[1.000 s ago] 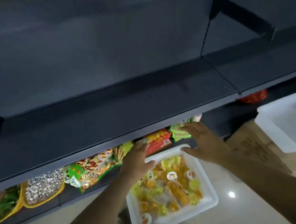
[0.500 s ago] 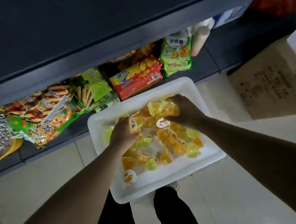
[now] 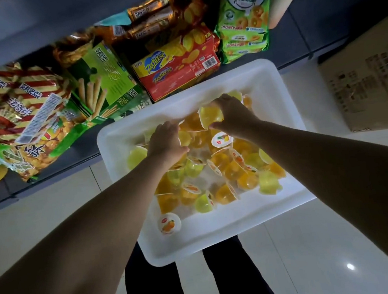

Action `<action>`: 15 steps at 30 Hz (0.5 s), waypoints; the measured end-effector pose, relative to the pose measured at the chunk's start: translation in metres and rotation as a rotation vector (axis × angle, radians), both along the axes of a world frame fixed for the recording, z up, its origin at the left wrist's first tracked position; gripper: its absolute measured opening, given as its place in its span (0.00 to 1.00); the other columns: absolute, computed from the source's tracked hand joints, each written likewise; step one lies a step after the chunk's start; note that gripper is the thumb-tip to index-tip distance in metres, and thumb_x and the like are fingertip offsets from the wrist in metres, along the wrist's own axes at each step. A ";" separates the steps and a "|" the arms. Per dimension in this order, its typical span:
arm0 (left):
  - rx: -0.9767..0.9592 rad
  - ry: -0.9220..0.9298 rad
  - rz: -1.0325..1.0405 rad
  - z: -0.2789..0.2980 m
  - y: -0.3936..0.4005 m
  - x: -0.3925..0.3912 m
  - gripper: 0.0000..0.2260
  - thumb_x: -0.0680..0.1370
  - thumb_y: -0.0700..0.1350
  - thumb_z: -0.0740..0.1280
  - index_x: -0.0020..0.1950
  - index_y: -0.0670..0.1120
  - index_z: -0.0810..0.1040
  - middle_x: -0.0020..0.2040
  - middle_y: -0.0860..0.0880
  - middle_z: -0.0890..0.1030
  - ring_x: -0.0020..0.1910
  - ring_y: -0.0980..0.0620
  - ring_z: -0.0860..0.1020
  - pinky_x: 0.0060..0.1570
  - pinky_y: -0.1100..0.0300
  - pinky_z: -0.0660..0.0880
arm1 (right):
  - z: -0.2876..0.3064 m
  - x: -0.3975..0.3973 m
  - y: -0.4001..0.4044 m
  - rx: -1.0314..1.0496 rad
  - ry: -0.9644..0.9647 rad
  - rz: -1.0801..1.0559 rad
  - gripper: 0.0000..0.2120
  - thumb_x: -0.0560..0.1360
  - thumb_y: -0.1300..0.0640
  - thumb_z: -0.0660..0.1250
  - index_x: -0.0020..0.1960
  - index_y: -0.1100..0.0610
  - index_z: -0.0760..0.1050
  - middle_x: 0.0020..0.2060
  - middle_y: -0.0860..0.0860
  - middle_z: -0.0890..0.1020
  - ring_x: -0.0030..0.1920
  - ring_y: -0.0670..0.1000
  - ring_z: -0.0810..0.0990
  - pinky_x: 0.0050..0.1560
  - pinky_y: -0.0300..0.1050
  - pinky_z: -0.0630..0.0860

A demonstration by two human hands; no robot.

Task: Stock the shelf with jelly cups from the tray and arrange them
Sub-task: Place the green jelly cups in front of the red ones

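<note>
At the bottom of the frame two dark trouser legs [image 3: 228, 277] stand on a pale tiled floor [image 3: 319, 253], cut off by the lower edge. Both bare forearms reach up from the lower corners into a white tray [image 3: 221, 237] that fills the centre.

The tray holds a loose heap of jelly cups [image 3: 227, 174], yellow, orange and pale green, lying at all angles; one orange-labelled cup [image 3: 169, 223] sits apart near the tray's lower left corner.

The left hand [image 3: 166, 142] lies knuckles up on the heap at centre, fingers curled down into the cups. What it grasps is hidden beneath the hand, so I cannot tell whether it holds one.

The right hand [image 3: 233, 116], just beside it to the upper right, has fingers and thumb curled round a yellow cup [image 3: 210, 116] at the far side of the heap.

Beyond the tray, across the upper half of the frame, a dark shelf [image 3: 53, 161] carries snack packs: striped bags [image 3: 15, 98] at upper left, a green box [image 3: 106, 77] of biscuit sticks, a red box [image 3: 180, 74] touching the tray's far rim, and green packets [image 3: 245, 26] at upper right. The upper packs are partly cut off by a shelf edge above them. A cardboard box [image 3: 370, 75] sits on the floor at the right edge, its print too dim to read.
</note>
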State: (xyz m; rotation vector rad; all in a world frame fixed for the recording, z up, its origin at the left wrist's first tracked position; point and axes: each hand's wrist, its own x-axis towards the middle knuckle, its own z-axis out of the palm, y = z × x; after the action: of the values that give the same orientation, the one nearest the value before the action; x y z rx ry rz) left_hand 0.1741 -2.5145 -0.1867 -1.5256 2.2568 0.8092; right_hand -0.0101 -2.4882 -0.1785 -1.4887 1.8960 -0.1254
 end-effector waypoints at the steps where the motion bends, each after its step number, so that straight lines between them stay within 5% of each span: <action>1: 0.009 0.010 0.023 0.000 0.000 0.000 0.28 0.72 0.49 0.72 0.69 0.43 0.69 0.65 0.45 0.71 0.65 0.47 0.68 0.64 0.55 0.66 | -0.001 0.001 -0.001 -0.006 0.013 0.000 0.29 0.72 0.56 0.73 0.69 0.59 0.68 0.66 0.55 0.72 0.67 0.55 0.69 0.64 0.49 0.68; 11: 0.207 0.205 0.458 0.034 0.004 0.016 0.30 0.69 0.53 0.75 0.67 0.42 0.73 0.63 0.43 0.76 0.61 0.45 0.75 0.55 0.58 0.70 | 0.028 0.004 0.001 0.060 -0.017 -0.038 0.27 0.73 0.55 0.71 0.69 0.60 0.68 0.65 0.56 0.73 0.64 0.55 0.71 0.61 0.47 0.70; 15: 0.524 0.387 0.771 0.074 0.007 0.013 0.14 0.70 0.47 0.75 0.50 0.44 0.76 0.51 0.42 0.78 0.52 0.45 0.78 0.55 0.54 0.73 | 0.072 0.002 0.012 0.125 -0.199 -0.206 0.23 0.74 0.54 0.70 0.65 0.63 0.72 0.58 0.56 0.77 0.58 0.55 0.76 0.52 0.44 0.71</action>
State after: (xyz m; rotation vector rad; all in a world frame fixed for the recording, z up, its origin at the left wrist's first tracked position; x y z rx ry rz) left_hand 0.1874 -2.5076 -0.1126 -2.0696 1.3952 1.8590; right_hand -0.0076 -2.4765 -0.1067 -1.1524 1.8549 -0.2369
